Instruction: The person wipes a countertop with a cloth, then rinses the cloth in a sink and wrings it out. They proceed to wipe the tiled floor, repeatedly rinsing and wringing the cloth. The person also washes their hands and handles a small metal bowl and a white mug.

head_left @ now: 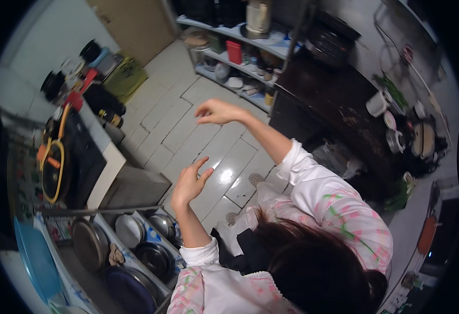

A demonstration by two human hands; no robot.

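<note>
My left hand (188, 183) is raised over the tiled floor, its thumb and fingers apart and nothing in it. Farther off and to the right hangs my right hand (218, 112), also without anything in it, its fingers loosely bent and pointing left. The two hands are apart from each other and touch nothing. Both white sleeves are pushed up to the forearms. Closest to my left hand is a metal rack (98, 215) holding several pots and pans, among them a dark pan (127, 290) and a steel lid (130, 230).
At the left, a round lid with a yellow rim (55, 201) leans by a black stovetop (85, 167). A blue basin (33, 256) stands at the lower left. Ahead is a storage shelf (190, 22) with jars and a red box (234, 52). The dark table (323, 94) at right bears a black appliance (331, 39).
</note>
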